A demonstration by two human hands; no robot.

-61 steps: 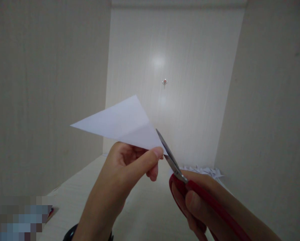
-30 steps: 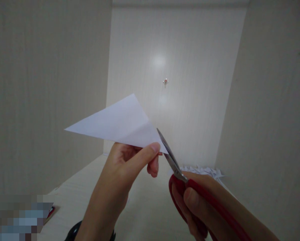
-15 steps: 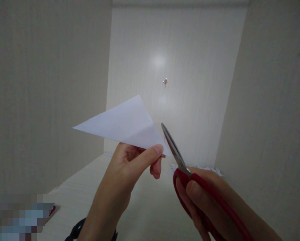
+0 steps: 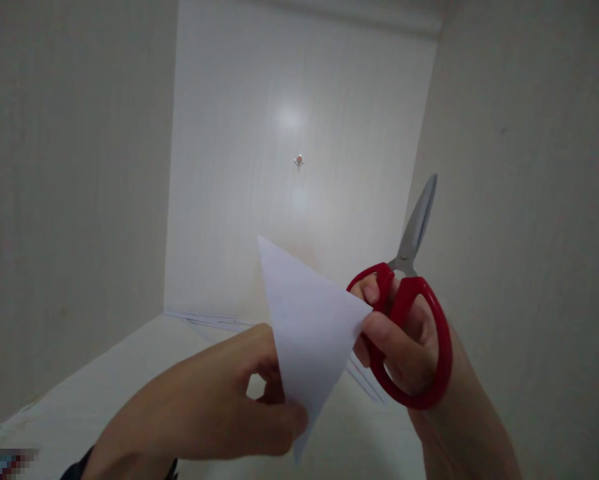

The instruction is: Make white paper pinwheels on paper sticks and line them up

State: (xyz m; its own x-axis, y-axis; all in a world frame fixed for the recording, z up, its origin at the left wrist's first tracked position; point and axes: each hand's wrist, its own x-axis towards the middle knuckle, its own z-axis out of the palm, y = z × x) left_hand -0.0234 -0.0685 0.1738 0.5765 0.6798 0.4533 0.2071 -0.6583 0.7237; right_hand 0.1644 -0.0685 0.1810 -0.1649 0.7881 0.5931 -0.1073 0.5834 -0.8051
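A white paper triangle (image 4: 312, 320) is held up in front of me, one point aimed up and left and another downward. Near its lower point, my left hand (image 4: 229, 400) pinches it, thumb on the front face and some fingers hidden behind. My right hand (image 4: 404, 353) grips the right corner of the paper between thumb and fingers. Looped over that same hand are scissors with red handles (image 4: 444, 360); their metal blades are together and point up and right, away from the paper.
Several white paper strips (image 4: 214, 321) lie at the back left of the pale surface (image 4: 129, 380), and more thin strips (image 4: 364, 380) lie behind my right hand. Pale panels rise left, right and behind. A small metal fitting (image 4: 299, 161) sits on the back panel (image 4: 229, 167).
The paper has turned so one point now faces down. My right hand has brought the scissors upright and taken the paper's corner; my left hand has shifted its grip to the lower point.
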